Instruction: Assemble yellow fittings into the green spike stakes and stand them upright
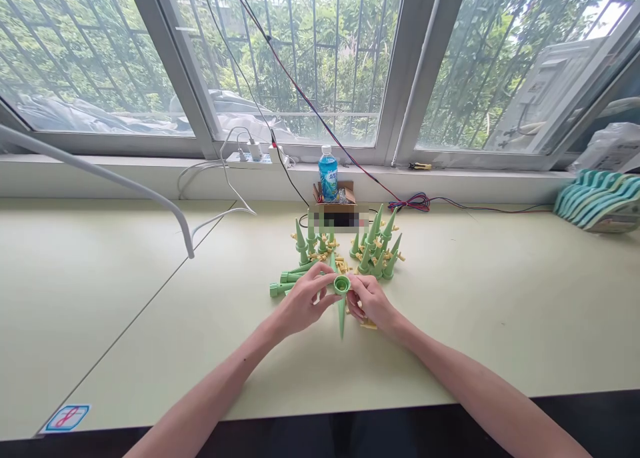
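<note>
A green cone-shaped plastic spike (341, 301) is held between both hands, its open round end up and its tip pointing toward me. My left hand (303, 301) is closed on its upper part from the left. My right hand (371, 303) pinches it from the right, with a small yellow piece (369, 324) under the fingers. Behind the hands stand and lie several more green spikes (375, 248), with small yellow parts (342, 265) scattered among them.
A blue-labelled bottle (328, 173) stands in a small cardboard box (336, 205) at the window sill. Cables and a power strip (253, 155) run along the sill. Teal stacked items (597, 200) lie far right. A white tube (100, 175) crosses the left side.
</note>
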{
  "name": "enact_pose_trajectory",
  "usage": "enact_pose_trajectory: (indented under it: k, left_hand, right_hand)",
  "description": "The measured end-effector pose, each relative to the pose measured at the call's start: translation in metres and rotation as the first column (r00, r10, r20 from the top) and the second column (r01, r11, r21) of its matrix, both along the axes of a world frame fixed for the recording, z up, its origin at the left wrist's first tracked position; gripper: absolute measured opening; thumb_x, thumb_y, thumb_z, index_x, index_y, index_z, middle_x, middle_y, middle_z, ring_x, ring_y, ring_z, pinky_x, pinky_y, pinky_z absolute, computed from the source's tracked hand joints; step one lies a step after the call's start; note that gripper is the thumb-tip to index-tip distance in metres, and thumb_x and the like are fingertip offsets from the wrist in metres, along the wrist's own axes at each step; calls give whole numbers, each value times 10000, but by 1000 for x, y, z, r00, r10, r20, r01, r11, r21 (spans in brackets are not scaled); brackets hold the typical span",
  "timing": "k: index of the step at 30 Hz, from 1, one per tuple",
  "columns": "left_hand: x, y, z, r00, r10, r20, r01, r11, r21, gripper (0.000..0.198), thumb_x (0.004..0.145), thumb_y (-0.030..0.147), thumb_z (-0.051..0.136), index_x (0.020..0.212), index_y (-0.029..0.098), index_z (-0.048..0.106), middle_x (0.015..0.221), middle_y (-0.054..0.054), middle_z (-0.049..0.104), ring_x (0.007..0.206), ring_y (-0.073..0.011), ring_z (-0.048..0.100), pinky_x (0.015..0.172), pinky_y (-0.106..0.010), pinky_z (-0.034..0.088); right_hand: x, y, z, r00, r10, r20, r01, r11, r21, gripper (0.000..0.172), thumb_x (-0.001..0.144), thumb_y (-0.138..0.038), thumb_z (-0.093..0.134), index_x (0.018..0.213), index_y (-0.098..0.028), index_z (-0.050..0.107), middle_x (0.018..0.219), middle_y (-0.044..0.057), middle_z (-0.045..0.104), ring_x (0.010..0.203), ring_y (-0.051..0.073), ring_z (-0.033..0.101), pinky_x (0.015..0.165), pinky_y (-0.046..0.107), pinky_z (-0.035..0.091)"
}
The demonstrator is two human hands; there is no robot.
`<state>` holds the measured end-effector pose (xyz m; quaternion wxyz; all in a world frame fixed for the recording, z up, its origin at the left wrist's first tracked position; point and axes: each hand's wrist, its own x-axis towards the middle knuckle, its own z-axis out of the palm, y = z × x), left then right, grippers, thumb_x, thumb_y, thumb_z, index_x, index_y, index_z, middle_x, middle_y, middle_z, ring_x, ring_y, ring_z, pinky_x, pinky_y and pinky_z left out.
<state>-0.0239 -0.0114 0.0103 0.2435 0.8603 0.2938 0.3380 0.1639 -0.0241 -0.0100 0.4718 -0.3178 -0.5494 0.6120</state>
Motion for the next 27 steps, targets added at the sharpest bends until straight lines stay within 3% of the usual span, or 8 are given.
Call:
enact_pose_trajectory:
  k: [9, 16, 27]
  left_hand:
    - [-3, -1, -1, 999, 15, -51, -4, 979, 205, 323, 967, 194, 479, 1271, 280, 546, 1049, -56, 501, 580, -47, 471, 545, -204, 429]
    - [-3, -1, 1, 996, 33, -82, 6, 900, 435, 381, 967, 133, 430, 1317, 270, 494, 997, -58, 505, 565, -57, 462, 502, -198, 381]
    - [-3, -1, -3, 992, 95, -89, -29, 828, 561, 417, 952, 112, 436, 1334, 274, 474, 974, -43, 533, 597, -61, 520, 479, -179, 381]
  right_hand:
    - [2, 1, -2, 999, 47, -21, -46, 999, 16, 502, 945, -478, 469, 532, -200, 404, 353, -68, 385, 274, 69, 321, 310, 206, 290]
    - [3, 2, -6, 998, 55, -9, -55, 998, 24, 473, 955, -451, 460, 558, -195, 422, 355, -71, 397, 273, 69, 323, 317, 207, 284]
    - [3, 2, -4, 998, 59, -7, -59, 998, 10, 484, 921, -469, 485, 527, -208, 380, 342, -63, 400, 275, 71, 330, 328, 214, 285]
